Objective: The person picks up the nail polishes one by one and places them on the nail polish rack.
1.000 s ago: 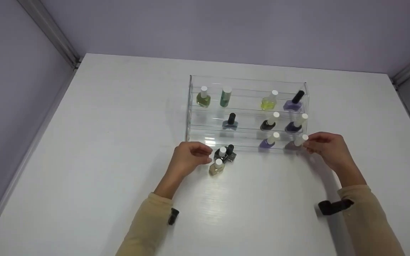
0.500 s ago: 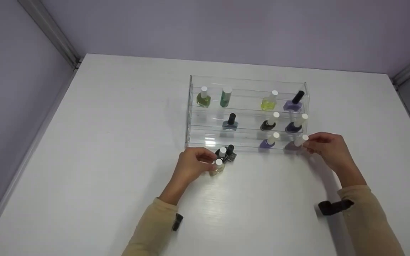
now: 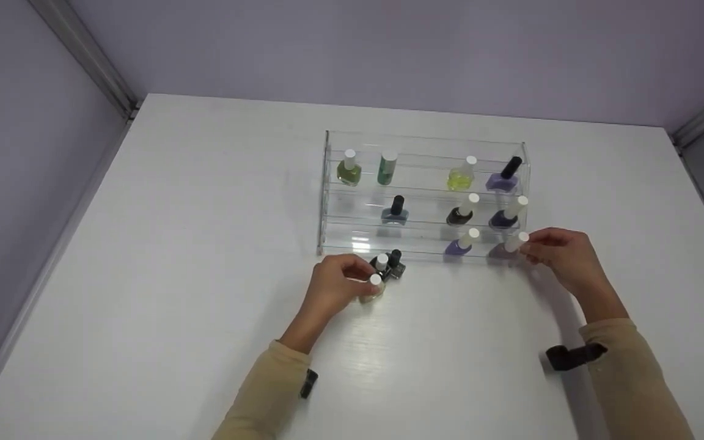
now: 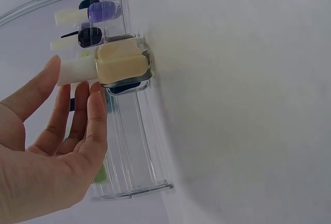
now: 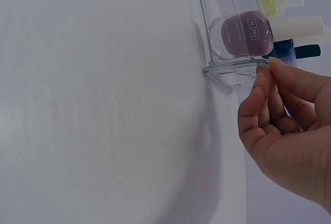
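In the left wrist view, my left hand (image 4: 57, 157) has its thumb and fingers about the white cap of a beige nail polish bottle (image 4: 124, 61). That bottle stands upright on the table in the head view. Just behind it are a dark bottle with a white cap (image 3: 382, 263) and a grey bottle with a black cap (image 3: 396, 266). My right hand (image 3: 563, 256) pinches the right end of a clear acrylic rack (image 5: 235, 69). A mauve nail polish bottle (image 5: 251, 33) sits on the rack's lowest tier beside those fingertips.
Several bottles stand on the rack's tiers, among them a green one (image 3: 349, 173), a yellow one (image 3: 459, 179), a teal one (image 3: 395, 215) and a purple one (image 3: 459, 247). The white table (image 3: 175, 244) ends at a pale wall behind.
My left hand has moved slightly right and toward me, from beside the group of bottles to the beige bottle's cap. My right hand has stayed at the rack's end.
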The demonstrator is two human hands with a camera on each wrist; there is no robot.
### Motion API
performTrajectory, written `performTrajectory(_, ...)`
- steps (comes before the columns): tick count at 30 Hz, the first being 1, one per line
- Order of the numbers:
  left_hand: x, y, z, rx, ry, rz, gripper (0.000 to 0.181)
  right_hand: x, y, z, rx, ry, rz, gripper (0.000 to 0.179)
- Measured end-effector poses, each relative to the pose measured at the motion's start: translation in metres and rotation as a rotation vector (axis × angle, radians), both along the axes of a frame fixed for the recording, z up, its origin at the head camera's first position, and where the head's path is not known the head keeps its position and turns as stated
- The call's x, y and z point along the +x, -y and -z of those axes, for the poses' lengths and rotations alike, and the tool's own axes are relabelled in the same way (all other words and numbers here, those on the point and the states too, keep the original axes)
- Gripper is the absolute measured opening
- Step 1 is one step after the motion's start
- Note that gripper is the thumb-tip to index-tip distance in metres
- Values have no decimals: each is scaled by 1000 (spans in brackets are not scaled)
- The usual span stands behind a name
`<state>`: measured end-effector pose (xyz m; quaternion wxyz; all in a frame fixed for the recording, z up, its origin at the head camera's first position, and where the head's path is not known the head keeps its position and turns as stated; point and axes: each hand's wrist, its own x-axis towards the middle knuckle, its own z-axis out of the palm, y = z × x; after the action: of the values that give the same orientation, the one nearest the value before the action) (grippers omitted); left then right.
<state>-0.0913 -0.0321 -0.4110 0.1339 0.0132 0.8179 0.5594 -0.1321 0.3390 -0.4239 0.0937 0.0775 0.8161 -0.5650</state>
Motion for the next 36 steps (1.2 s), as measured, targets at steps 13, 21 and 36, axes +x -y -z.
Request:
performTrajectory(13,2,-3,0,23,9,-20,21,1,1,-1,-64,-6,5,9)
performTrajectory(21,3,-3,0,14,-8,-18,18,1,1,-2,-60,-2,7,13)
performTrajectory(36,3,-3,0,28,-3,-31,21,1,1,-2,-67,3,3,7)
